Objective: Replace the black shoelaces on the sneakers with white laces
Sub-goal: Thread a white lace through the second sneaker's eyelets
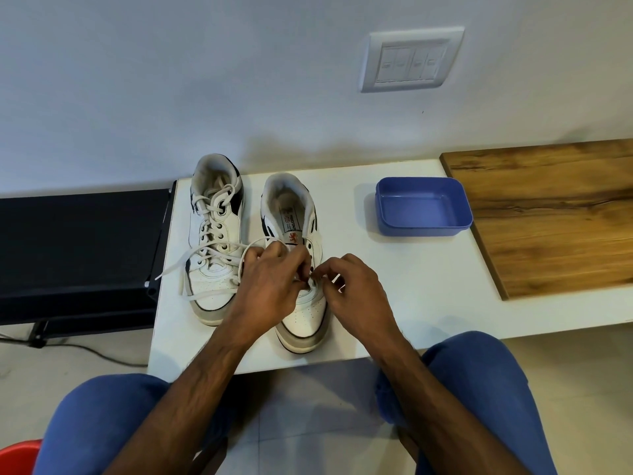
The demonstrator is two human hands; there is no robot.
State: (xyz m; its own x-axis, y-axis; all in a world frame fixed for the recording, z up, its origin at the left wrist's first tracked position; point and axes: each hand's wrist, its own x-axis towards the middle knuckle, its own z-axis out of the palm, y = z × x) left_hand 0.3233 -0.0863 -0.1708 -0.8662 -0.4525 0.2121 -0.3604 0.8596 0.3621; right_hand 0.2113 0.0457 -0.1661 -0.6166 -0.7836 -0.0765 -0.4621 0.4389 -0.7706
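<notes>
White tabletop point(394, 303) carries two white sneakers side by side. Left sneaker point(214, 241) is fully laced in white, loose ends trailing. Right sneaker point(298, 255) has bare upper eyelets; its lower eyelets are hidden behind both hands. Left hand point(270, 282) and right hand point(356, 289) pinch a white lace point(337, 278) over its vamp; exact threading cannot be made out. Blue tray point(423, 207) stands well apart.

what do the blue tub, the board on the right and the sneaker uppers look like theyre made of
Blue tub: likely plastic, with smooth moulded walls and a soft sheen. Board: wood or wood-look laminate, with brown grain streaks and a flat satin face. Sneaker uppers: white leather or synthetic leather, smooth with stitched panels and punched toe holes.
</notes>
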